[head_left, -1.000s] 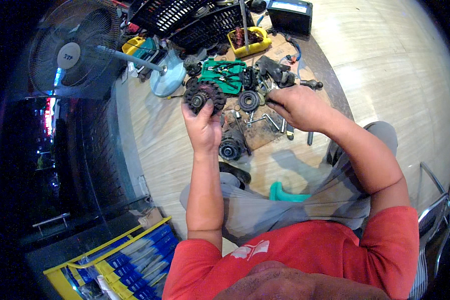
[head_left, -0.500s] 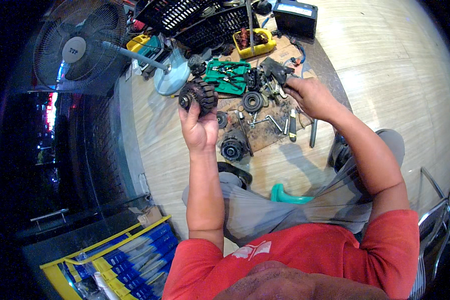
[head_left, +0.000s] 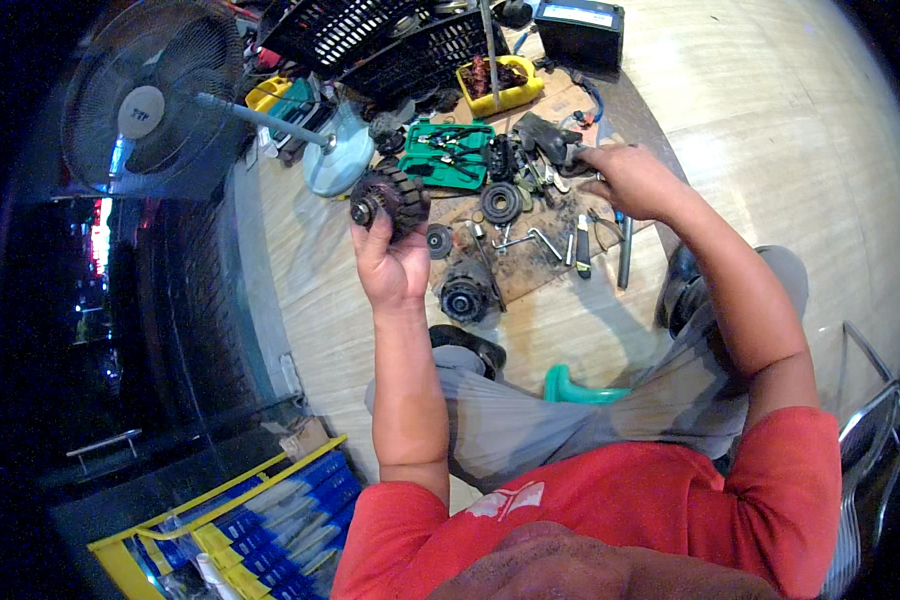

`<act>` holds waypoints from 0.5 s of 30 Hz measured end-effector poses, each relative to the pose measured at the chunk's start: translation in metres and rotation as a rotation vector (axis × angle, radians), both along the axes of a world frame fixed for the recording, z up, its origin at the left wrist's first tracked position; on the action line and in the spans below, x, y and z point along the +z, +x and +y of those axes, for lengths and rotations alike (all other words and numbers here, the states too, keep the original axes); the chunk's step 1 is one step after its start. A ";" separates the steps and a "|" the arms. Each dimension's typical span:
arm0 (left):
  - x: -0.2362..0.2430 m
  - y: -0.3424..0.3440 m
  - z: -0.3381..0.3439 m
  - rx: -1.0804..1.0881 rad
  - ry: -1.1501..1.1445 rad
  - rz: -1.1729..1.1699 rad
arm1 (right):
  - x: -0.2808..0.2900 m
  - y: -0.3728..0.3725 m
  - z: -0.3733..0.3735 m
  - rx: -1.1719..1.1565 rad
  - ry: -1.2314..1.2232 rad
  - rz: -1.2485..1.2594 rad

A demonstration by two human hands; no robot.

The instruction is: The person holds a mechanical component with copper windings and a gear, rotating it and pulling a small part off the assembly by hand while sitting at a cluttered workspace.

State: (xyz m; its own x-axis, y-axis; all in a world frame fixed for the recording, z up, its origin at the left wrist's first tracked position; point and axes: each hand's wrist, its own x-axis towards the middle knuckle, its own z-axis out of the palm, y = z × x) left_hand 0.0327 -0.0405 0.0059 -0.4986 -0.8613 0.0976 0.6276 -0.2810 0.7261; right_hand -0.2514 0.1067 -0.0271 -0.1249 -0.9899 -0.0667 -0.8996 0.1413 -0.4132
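My left hand (head_left: 394,268) grips a dark claw-pole alternator rotor (head_left: 390,203), held up with its shaft and round end toward the left. My right hand (head_left: 634,182) is over the far right of the parts, fingers apart, fingertips at the edge of a dark, crumpled rag-like thing (head_left: 542,135). Between and below the hands, a ring-shaped pulley or bearing (head_left: 502,203) and a smaller dark disc (head_left: 439,240) lie on stained cardboard (head_left: 530,270). Nearer me stands a round dark metal housing (head_left: 465,297).
Beyond the rotor lies a green tool case (head_left: 444,172) with pliers. Hex keys (head_left: 542,243) and a yellow-black cutter (head_left: 583,248) lie on the cardboard. A yellow container (head_left: 500,95), black crates (head_left: 410,60) and a battery (head_left: 580,35) stand farther back. A standing fan (head_left: 142,110) is at left.
My right hand has shifted slightly away and to the right, its fingers spreading at the dark rag-like thing. My left hand still holds the rotor, which has tilted a little.
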 end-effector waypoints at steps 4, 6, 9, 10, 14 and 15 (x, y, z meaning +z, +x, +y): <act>-0.005 -0.003 0.010 -0.059 -0.093 -0.103 | 0.018 0.019 0.000 0.141 0.272 -0.048; -0.001 -0.014 0.020 -0.129 -0.082 -0.116 | 0.022 0.029 -0.001 0.195 0.319 -0.020; 0.004 -0.029 0.035 -0.212 -0.027 -0.102 | 0.007 0.037 -0.003 0.249 0.162 -0.208; 0.002 -0.030 0.036 -0.230 -0.039 -0.117 | 0.007 0.042 -0.006 0.267 0.098 -0.301; -0.010 -0.033 0.041 -0.277 -0.075 -0.190 | 0.000 0.053 -0.016 0.310 -0.148 -0.517; -0.010 -0.034 0.043 -0.289 -0.076 -0.211 | -0.001 0.055 -0.017 0.270 -0.167 -0.559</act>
